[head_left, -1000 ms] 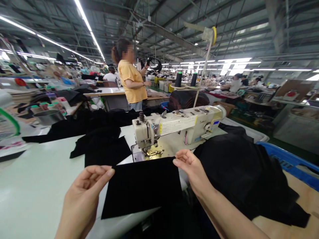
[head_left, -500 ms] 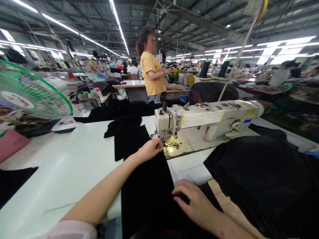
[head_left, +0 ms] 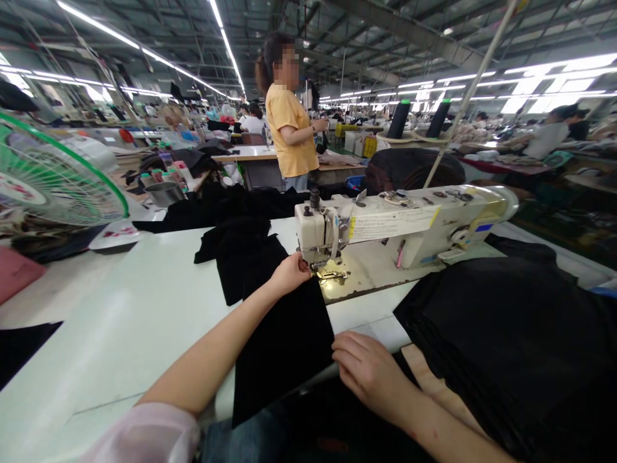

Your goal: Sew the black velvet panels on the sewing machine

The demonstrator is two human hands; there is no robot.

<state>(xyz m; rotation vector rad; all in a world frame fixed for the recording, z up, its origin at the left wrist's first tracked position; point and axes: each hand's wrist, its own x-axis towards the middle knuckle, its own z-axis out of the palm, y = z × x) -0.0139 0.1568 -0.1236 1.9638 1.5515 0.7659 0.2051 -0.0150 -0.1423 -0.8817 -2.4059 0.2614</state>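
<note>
Black cloth (head_left: 284, 334) edged nearer the sewing machine (head_left: 385, 225).

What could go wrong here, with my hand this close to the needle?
1. The left hand holds the black fabric piece right beside the presser foot of the sewing machine; fingers could get caught if it runs.
2. The piece hangs over the edge of the table, with the right hand at its side, so it may drag crooked.
</note>
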